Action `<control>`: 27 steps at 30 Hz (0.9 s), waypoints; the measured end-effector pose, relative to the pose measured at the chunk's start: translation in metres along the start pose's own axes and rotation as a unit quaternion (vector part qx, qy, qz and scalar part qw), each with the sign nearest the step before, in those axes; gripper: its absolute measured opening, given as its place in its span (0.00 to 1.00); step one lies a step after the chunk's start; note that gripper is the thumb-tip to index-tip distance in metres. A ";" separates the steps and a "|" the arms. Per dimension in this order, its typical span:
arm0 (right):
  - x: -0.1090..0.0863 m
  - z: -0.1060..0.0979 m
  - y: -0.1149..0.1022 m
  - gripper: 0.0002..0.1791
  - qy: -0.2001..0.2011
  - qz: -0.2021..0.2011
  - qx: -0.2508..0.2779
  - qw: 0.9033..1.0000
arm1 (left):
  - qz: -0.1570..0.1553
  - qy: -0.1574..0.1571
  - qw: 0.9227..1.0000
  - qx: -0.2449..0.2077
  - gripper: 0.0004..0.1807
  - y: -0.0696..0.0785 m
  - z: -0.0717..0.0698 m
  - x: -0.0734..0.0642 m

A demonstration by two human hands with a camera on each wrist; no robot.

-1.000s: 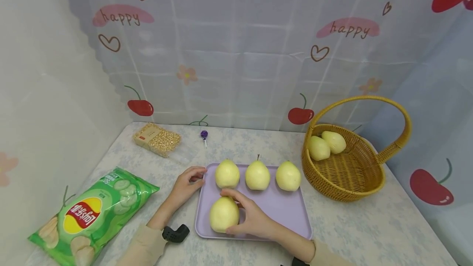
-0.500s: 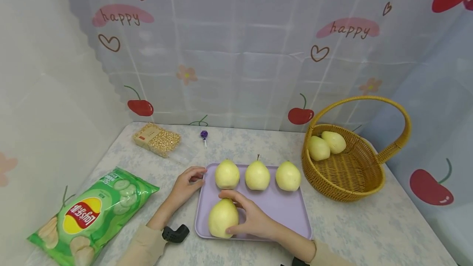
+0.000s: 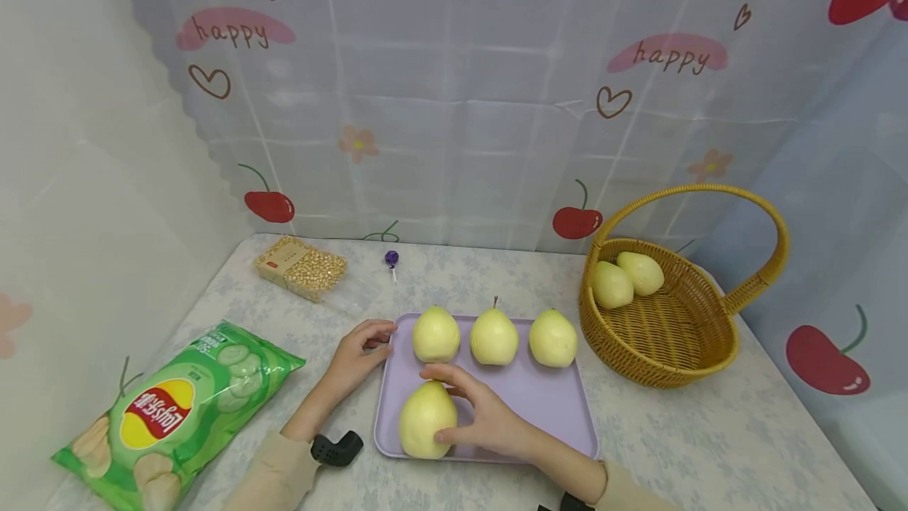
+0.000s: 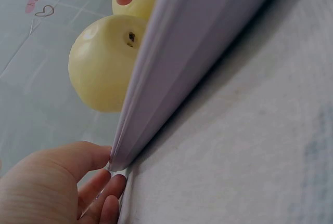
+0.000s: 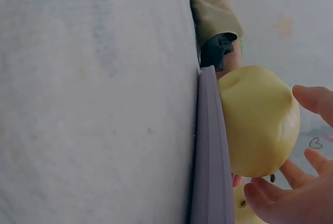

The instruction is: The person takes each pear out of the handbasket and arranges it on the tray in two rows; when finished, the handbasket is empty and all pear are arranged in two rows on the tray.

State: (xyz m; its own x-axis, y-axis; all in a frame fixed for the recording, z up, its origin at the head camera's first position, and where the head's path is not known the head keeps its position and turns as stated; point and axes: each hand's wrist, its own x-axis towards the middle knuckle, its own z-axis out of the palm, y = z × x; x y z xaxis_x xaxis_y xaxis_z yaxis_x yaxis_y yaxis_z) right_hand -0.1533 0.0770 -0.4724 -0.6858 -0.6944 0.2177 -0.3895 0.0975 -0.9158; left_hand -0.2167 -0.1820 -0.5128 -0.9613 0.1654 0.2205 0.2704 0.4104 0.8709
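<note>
The right hand grasps a pale yellow pear from its right side, the thumb against the near part of the fruit and the other fingers curved round its far part, while the left hand holds the far left corner of the purple tray, its thumb at the rim and its fingers bent by the corner. The grasped pear is at the tray's near left corner, closer to the person than the left hand and well apart from it; in the right wrist view the rim hides its underside, so I cannot tell whether it touches the tray floor. Beyond the right hand, a row of three pears stands along the tray's far edge, the leftmost just beside the left hand. Right of the tray is a wicker basket with two pears inside. Left of the left arm lies a green chip bag; farther back are a packet of yellow kernels and a purple lollipop.
</note>
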 end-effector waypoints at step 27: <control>-0.011 -0.108 -0.028 0.25 0.194 -0.014 0.039 0.980 | -0.016 0.000 1.000 -0.007 0.18 -0.001 0.000 0.000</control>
State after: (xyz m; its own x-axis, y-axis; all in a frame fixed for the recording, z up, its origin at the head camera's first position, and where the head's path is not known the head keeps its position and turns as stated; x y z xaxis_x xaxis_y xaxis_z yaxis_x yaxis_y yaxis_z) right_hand -0.2016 0.1590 -0.4129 -0.8631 -0.3717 0.3419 -0.3745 0.0170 -0.9271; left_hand -0.2171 -0.1826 -0.5137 -0.9694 0.1522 0.1926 0.2389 0.4036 0.8832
